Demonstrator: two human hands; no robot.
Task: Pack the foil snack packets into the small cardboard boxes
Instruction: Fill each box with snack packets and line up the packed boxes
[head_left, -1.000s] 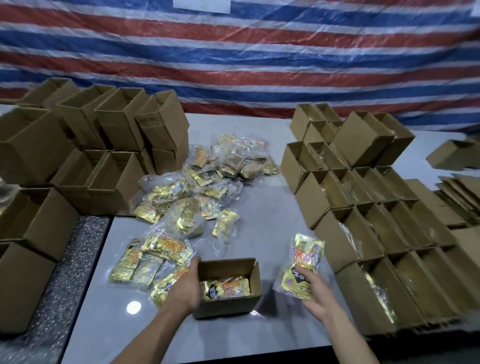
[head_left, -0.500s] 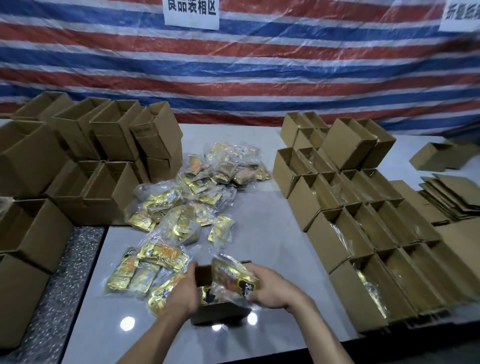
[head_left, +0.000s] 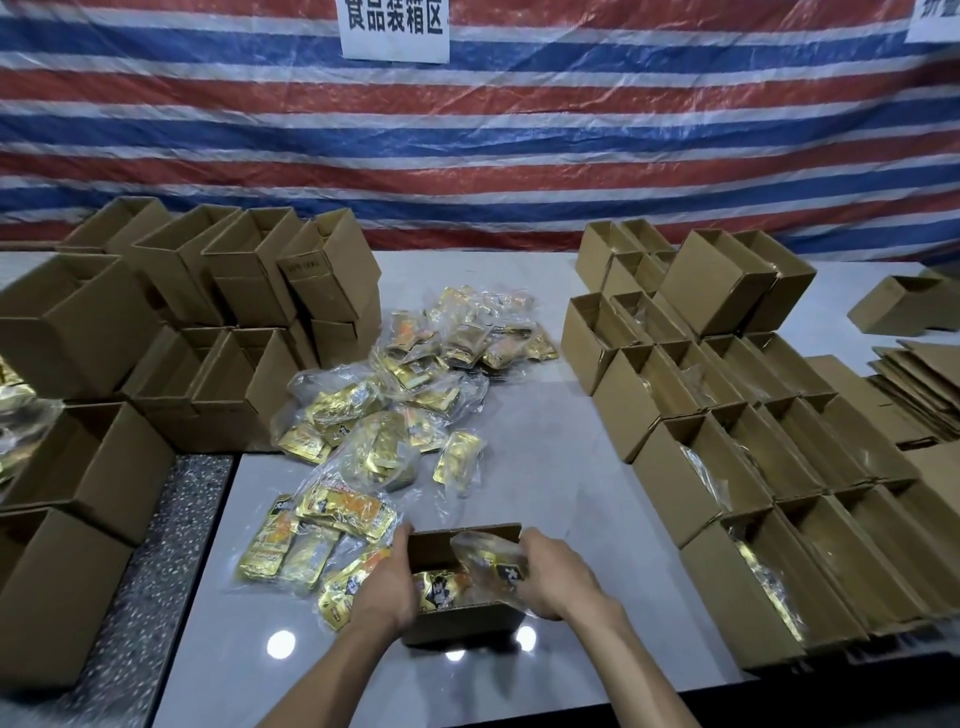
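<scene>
The small box (head_left: 464, 587) near the tabletop's front edge is steadied by the left hand (head_left: 387, 579), clamped on its side, so the packet (head_left: 491, 564) pinched in the right hand (head_left: 553, 579) can be pushed in.

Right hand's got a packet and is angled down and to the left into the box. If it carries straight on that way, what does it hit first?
Most likely the packets already lying in the open box; the right hand pushes its bag down toward them. Depth inside is hard to judge.
</scene>
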